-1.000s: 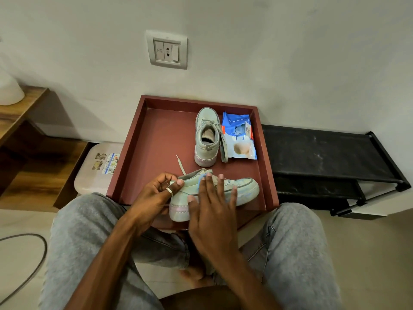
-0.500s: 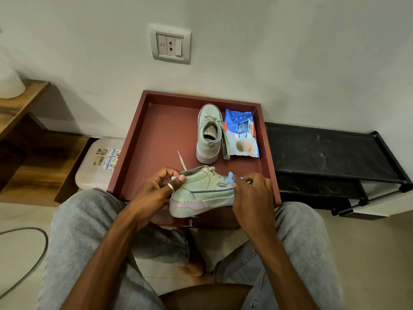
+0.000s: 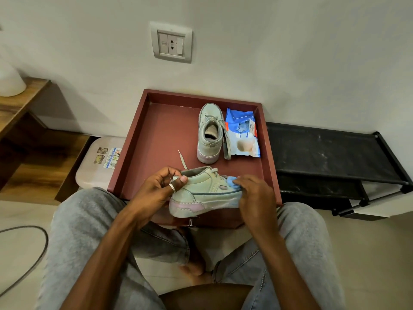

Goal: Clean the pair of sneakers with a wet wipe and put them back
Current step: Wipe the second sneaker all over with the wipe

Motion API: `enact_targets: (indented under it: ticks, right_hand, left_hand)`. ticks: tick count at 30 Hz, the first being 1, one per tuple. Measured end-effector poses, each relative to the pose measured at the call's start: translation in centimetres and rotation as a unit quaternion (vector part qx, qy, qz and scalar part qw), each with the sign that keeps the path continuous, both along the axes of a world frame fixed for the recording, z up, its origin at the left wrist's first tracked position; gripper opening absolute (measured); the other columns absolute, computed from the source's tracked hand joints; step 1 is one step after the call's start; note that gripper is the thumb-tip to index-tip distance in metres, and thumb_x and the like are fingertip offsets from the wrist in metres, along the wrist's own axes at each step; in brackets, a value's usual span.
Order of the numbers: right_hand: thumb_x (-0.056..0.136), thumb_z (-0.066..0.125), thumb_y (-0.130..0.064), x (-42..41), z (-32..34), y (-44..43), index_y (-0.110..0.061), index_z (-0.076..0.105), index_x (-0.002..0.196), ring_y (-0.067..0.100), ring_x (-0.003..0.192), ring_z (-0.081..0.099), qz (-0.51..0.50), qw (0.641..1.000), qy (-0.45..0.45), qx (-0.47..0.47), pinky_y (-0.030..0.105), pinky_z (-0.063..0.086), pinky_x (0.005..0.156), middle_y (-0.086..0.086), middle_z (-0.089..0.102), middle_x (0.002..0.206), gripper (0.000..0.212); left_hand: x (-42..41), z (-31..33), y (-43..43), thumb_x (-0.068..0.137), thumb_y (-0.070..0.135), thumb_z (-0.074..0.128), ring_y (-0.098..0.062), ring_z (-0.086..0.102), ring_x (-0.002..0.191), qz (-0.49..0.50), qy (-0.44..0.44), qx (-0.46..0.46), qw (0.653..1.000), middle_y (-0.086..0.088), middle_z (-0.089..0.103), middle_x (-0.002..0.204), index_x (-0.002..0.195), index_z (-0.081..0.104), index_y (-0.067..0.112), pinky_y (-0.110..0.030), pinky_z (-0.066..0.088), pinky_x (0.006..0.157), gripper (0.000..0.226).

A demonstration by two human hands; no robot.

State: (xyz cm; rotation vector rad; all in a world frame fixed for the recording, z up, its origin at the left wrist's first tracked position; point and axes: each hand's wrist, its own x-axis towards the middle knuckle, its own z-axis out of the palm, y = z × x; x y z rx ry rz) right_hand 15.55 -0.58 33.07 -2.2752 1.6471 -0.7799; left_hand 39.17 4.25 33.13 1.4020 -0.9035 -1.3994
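Sneaker (image 3: 201, 193) in left hand (image 3: 154, 191) grip; right hand (image 3: 254, 193) pinches wipe (image 3: 231, 183) at toe; second sneaker (image 3: 210, 133), pack (image 3: 242, 135) behind.

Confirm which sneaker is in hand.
The near sneaker at the tray front: left hand grips its heel, right hand holds a blue wipe to its toe. The far sneaker stands untouched.

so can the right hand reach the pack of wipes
Probably yes: the pack of wipes lies just beyond the right hand in the tray, nothing between them, though that hand holds a wipe against the held sneaker.
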Motion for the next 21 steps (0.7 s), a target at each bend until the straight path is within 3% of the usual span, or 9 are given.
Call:
enact_targets:
  ticks: [2,6,10,12,14,18,21]
  right_hand:
    - [0.074,0.072,0.011,2.8,0.1,1.9,-0.006,0.072,0.112,0.019,0.101,0.067,0.029,0.999,-0.003,-0.015,0.019,0.049,0.091,0.008,0.072,0.109,0.041]
    - [0.074,0.069,0.012,4.0,0.3,2.9,-0.006,0.072,0.111,0.018,0.103,0.065,0.103,0.994,-0.019,-0.03,0.026,0.051,0.096,0.007,0.071,0.108,0.041]
    - [0.074,0.072,0.008,-1.1,-0.3,0.0,-0.007,0.074,0.104,0.02,0.093,0.067,0.013,1.0,0.017,-0.016,0.034,0.058,0.086,0.008,0.073,0.1,0.034]
    - [0.074,0.077,0.003,-1.8,-0.4,-0.4,-0.007,0.073,0.103,0.02,0.091,0.067,-0.029,0.999,0.02,0.004,0.029,0.058,0.081,0.008,0.073,0.099,0.03]
    - [0.074,0.079,0.002,0.1,-0.4,0.6,-0.007,0.073,0.101,0.018,0.092,0.067,-0.014,1.0,0.013,-0.01,0.018,0.05,0.082,0.007,0.073,0.099,0.03]
    - [0.076,0.067,0.013,4.2,-0.2,3.5,-0.007,0.071,0.11,0.02,0.105,0.06,0.088,0.996,0.01,-0.026,0.025,0.049,0.094,0.006,0.069,0.106,0.039]
    - [0.079,0.071,0.008,2.2,-0.2,1.8,-0.008,0.069,0.118,0.018,0.102,0.062,0.056,0.998,0.012,-0.004,0.025,0.055,0.087,0.006,0.068,0.109,0.041]
  left_hand:
    - [0.0,0.1,0.0,0.089,0.033,0.067,-0.013,0.066,0.077,0.002,0.003,0.004,1.0,0.0,0.071,0.085,0.093,0.062,0.017,-0.032,0.053,0.067,0.017]
    - [0.2,0.1,0.2,0.085,0.04,0.067,-0.019,0.061,0.079,0.017,0.014,0.012,1.0,-0.007,0.067,0.089,0.092,0.061,0.019,-0.034,0.049,0.067,0.023]
    - [0.1,0.1,0.0,0.09,0.032,0.067,-0.011,0.065,0.075,0.014,0.002,-0.001,1.0,0.0,0.071,0.085,0.093,0.062,0.018,-0.027,0.054,0.062,0.016]
    - [0.1,0.1,0.0,0.088,0.032,0.067,-0.011,0.067,0.076,0.012,0.0,-0.004,1.0,-0.001,0.071,0.085,0.094,0.062,0.016,-0.027,0.057,0.066,0.017]
    - [0.1,0.1,0.0,0.086,0.034,0.068,-0.013,0.067,0.078,0.012,0.005,-0.001,1.0,-0.003,0.071,0.086,0.094,0.063,0.016,-0.033,0.057,0.071,0.02]
    - [0.3,0.0,0.1,0.085,0.035,0.067,-0.02,0.065,0.083,0.018,0.008,0.003,1.0,-0.005,0.071,0.089,0.093,0.062,0.016,-0.04,0.055,0.075,0.021]
    - [0.4,0.0,0.1,0.087,0.032,0.067,-0.02,0.067,0.083,0.013,-0.005,-0.001,1.0,-0.006,0.072,0.09,0.093,0.063,0.016,-0.043,0.056,0.08,0.019]
